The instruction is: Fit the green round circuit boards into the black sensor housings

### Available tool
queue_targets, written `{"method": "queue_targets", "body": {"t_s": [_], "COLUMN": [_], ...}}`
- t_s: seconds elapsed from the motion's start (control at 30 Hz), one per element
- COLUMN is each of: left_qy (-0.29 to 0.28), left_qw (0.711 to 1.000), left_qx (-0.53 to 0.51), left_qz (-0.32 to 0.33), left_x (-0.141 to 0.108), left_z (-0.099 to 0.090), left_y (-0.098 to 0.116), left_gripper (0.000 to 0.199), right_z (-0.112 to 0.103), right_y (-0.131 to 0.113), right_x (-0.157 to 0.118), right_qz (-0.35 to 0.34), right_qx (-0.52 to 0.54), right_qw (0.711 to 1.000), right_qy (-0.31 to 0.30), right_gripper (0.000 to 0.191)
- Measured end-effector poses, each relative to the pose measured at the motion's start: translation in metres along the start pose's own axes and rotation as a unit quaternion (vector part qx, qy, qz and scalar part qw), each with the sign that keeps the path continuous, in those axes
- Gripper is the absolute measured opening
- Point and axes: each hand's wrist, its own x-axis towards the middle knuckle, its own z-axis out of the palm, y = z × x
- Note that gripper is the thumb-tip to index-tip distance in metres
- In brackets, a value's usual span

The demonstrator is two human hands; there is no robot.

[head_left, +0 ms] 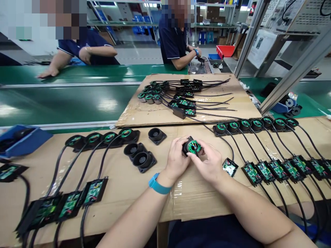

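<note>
Both my hands hold one black round housing (pixel 185 148) above the cardboard-covered bench. A round green circuit board (pixel 193 147) with thin coloured wires sits at its opening. My left hand (pixel 178 156), with a blue band at the wrist, wraps the housing's left side. The thumb and fingers of my right hand (pixel 210 160) press on the board and its right edge. Close to my right hand lies an open black box with a lit circuit board (pixel 230 167), a cable running from its top. Left of my hands stand several empty black housings (pixel 142 161).
Rows of wired housings (pixel 110 137) and boxed boards (pixel 252 173) line both sides. More assemblies lie on a raised cardboard sheet (pixel 219 119) ahead. A blue bin (pixel 26 139) is at left, a metal post (pixel 289 62) at right. Two people stand beyond the green conveyor (pixel 103 103).
</note>
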Motion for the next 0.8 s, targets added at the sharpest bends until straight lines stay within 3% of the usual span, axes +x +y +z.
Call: {"method": "queue_targets", "body": {"t_s": [0.2, 0.37, 0.5, 0.57, 0.63, 0.73, 0.8], "left_qy": [0.028, 0.035, 0.023, -0.021, -0.099, -0.210, -0.219], "left_qw": [0.999, 0.998, 0.998, 0.994, 0.984, 0.953, 0.934], "left_qx": [-0.006, -0.004, -0.006, 0.005, 0.001, -0.086, -0.182], "left_qz": [-0.020, -0.044, -0.066, -0.106, -0.150, -0.200, -0.216], "left_x": [-0.003, -0.004, -0.005, -0.004, -0.001, 0.006, 0.011], "left_z": [0.001, 0.000, 0.004, 0.004, -0.001, -0.018, -0.029], "left_y": [0.005, 0.007, 0.002, -0.003, -0.009, -0.017, -0.023], "left_gripper": [0.037, 0.047, 0.037, 0.033, 0.043, 0.081, 0.100], "right_z": [0.005, 0.003, 0.002, 0.005, 0.010, 0.019, 0.022], "right_y": [-0.002, -0.002, 0.000, 0.004, 0.009, 0.017, 0.019], "right_x": [0.003, 0.002, 0.003, 0.007, 0.012, 0.019, 0.023], "right_qz": [-0.018, 0.010, 0.006, 0.026, 0.054, 0.056, 0.032], "right_qx": [-0.033, -0.070, -0.067, -0.074, -0.079, -0.101, -0.119], "right_qw": [0.999, 0.993, 0.987, 0.980, 0.971, 0.961, 0.958], "right_qy": [-0.034, -0.090, -0.148, -0.184, -0.221, -0.250, -0.260], "right_gripper": [0.038, 0.053, 0.049, 0.040, 0.037, 0.037, 0.033]}}
